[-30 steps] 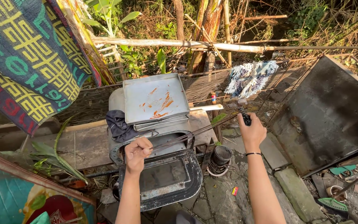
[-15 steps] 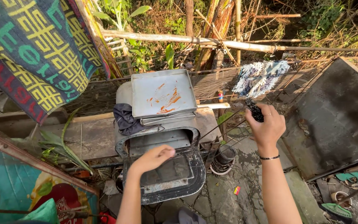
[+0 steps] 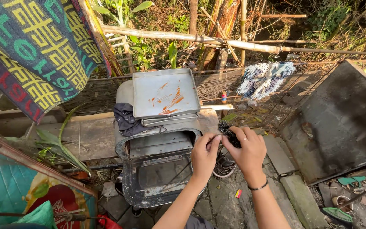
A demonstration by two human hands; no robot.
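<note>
At nine to eleven o'clock one woven patterned blanket (image 3: pixel 34 51) hung in dark, yellow, green and red, its weave coarse. Below it, at seven o'clock, one painted teal board (image 3: pixel 18 186) leaned by a few long green leaves (image 3: pixel 60 148). In the middle stood one blackened metal oven (image 3: pixel 157 157), boxy and sooty, its single glazed door (image 3: pixel 159 178) dropped open toward six o'clock. On top lay one dark crumpled cloth (image 3: pixel 126 118) and one square grey metal tray (image 3: pixel 165 93) smeared with orange streaks, stacked on flatter trays whose number could not be told. Both of the person's bare forearms rose from six o'clock and met just right of the oven mouth. The left hand (image 3: pixel 205 157) was nearly closed, thumb and fingertips pinching one thin dark wire (image 3: pixel 191 163) that slanted down toward the door. The right hand (image 3: pixel 247 152), with one dark band at the wrist, was curled tight around one black bristly scouring pad (image 3: pixel 228 132), which stuck up from its fingers at the centre of the view, touching the left fingertips. At one o'clock one shaggy blue-white rag (image 3: pixel 264 78) hung on wire fencing. At three o'clock one large scorched metal sheet (image 3: pixel 339 123) leaned, flat and dull.
</note>
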